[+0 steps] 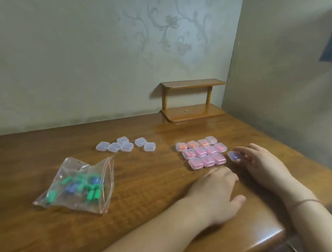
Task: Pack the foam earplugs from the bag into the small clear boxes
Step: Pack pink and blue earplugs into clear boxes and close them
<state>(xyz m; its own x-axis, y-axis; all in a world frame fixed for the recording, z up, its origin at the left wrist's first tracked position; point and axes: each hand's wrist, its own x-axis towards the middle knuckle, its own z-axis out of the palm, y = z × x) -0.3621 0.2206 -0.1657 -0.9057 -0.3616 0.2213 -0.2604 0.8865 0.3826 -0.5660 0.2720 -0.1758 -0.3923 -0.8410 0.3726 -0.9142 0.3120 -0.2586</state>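
Wallpaper with a faded floral swirl [164, 31] fills the back, and a glossy brown wooden table [144, 181] takes up pretty much everything below it, with a little two-tier wooden shelf [193, 100] parked against the wall in the far corner. On the left sits a clear zip-top plastic bag [78, 183], lying flat and crumpled with its red-striped mouth facing the far right, and a bunch of green and blue foam earplugs [84, 187] are piled inside it. Behind the bag there's a loose cluster of six empty small clear plastic boxes [126, 145], lids down. Off to the right is a neat grid of closed clear boxes packed with pink and orange earplugs [202, 152], edges touching each other. Just beside that grid, the right hand [261, 163] has its curled fingertips pinching a small clear box with blue earplugs inside [234, 156], which sits on the table at the grid's right edge. The left hand [213, 193] lies palm down on the wood just in front of the grid, fingers relaxed and loosely together, thumb sticking out to the side, holding nothing.
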